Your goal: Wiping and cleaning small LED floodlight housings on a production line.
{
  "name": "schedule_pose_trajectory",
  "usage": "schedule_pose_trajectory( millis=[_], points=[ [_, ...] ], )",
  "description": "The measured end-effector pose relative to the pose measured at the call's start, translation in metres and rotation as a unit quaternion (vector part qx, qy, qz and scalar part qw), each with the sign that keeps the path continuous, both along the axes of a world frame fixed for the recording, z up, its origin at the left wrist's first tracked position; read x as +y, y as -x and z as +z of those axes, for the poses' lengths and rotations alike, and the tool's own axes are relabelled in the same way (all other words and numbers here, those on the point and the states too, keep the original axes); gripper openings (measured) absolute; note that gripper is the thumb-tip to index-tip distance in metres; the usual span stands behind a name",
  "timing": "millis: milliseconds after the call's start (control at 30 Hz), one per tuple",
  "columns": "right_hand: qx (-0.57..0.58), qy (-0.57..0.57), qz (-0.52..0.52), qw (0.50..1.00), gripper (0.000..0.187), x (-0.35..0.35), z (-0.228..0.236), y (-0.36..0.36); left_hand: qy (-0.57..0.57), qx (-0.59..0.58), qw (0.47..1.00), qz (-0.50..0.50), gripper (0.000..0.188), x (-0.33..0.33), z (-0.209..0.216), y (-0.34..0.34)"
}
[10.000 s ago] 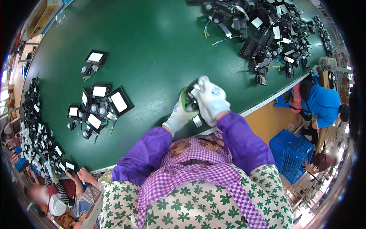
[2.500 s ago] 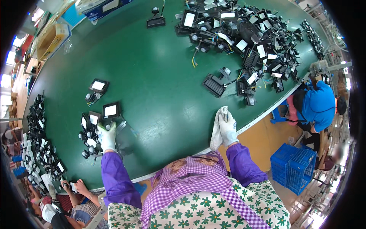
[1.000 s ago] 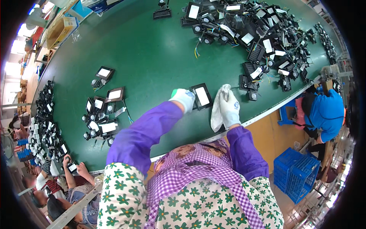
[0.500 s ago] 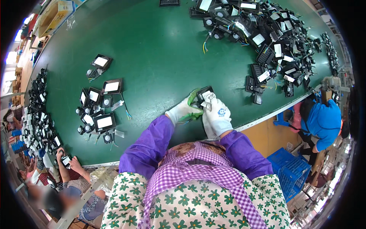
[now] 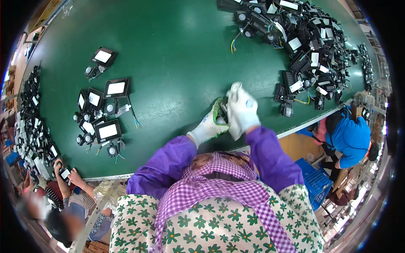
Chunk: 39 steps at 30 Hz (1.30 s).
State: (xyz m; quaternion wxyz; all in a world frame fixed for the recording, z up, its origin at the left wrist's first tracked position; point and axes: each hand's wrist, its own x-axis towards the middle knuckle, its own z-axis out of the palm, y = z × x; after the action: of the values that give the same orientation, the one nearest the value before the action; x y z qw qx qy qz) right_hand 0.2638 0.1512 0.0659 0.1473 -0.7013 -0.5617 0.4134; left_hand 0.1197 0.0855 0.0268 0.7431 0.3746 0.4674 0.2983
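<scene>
Blue crate [image 5: 315, 184], contents unclear, stands beside the table [image 5: 168, 55] of lamps [image 5: 108, 130].

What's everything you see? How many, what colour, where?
Table: 1, green, middle
Held lamp: 1, black, centre
Cloth: 1, white, centre
Loose lamps: about 7, black, table's left
Right pile: uncountable lamps, mostly black, upper right
Left pile: uncountable, black and white, far left
Crate: at least 1, blue, right floor
Box: 1, tan, top left
Person: 1, blue shirt, right
Others: at least 2, mixed colours, lower left
Apron: 1, purple check, lower middle
Top: 1, green-flowered, bottom
Sleeves: 2, purple, lower middle
Left hand: 1, white-green glove, centre
Right hand: 1, white glove, centre
</scene>
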Motion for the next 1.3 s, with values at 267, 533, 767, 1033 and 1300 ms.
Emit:
schedule_pose_trajectory(
  millis=[267, 533, 767, 1033, 1300],
  points=[
    [-0.201, -0.058, 0.179, 0.961, 0.023, -0.005, -0.007, 0.015, -0.058, 0.089, 0.994, -0.022, 0.108, -0.006, -0.015, -0.002],
    [-0.179, -0.093, 0.277, 0.94, 0.016, -0.003, -0.009, 0.009, -0.023, 0.036, 0.999, -0.009, 0.108, -0.01, -0.026, -0.008],
    [-0.158, -0.092, 0.152, 0.971, 0.022, 0.042, -0.004, 0.0, 0.044, 0.046, 0.998, -0.021, 0.107, -0.001, 0.007, -0.003],
    [0.016, -0.039, 0.028, 0.999, 0.022, 0.03, -0.004, -0.002, 0.084, 0.017, 0.996, -0.038, 0.104, -0.003, 0.008, 0.0],
    [-0.25, -0.091, 0.214, 0.94, 0.028, -0.079, -0.022, -0.05, 0.06, 0.021, 0.998, 0.029, 0.104, -0.006, 0.011, -0.006]
  ],
)
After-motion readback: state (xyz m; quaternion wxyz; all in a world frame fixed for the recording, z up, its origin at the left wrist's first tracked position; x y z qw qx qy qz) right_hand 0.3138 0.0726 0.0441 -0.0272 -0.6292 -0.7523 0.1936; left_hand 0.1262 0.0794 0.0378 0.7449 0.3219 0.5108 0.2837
